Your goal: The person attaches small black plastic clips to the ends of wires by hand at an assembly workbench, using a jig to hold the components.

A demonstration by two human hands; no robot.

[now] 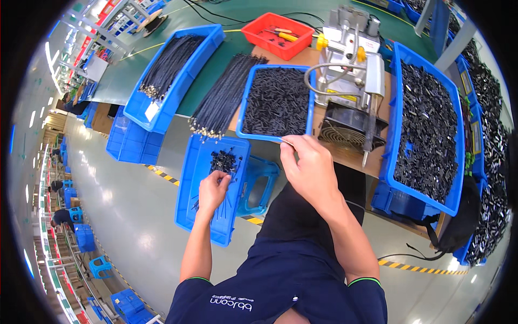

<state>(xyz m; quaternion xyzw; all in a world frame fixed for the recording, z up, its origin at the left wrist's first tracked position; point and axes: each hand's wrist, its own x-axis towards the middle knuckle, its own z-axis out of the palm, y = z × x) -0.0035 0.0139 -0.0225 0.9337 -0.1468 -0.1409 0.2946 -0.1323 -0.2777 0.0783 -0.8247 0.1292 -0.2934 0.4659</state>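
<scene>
My left hand (214,190) is closed in a pinch over a blue bin (189,162) at the lower left. Just beyond its fingertips lies a clump of small black connector-like pieces (222,161), and thin dark cables (225,208) lie in the bin beside the wrist. What this hand holds is hidden. My right hand (308,164) is also pinched, at the front rim of a blue tray (259,136) full of small black tubular pieces (278,102). Something thin and dark shows at its fingertips, too small to name. A bundle of black cables (226,97) with brass-coloured ends lies left of the tray.
A bench machine (350,65) with a fan (345,129) and pointed rod stands right of the tray. Farther right is a large blue bin (393,135) of black parts. A red tray (253,28) with tools sits behind; another blue bin (181,100) of cables is left. A blue stool (259,183) supports the low bin.
</scene>
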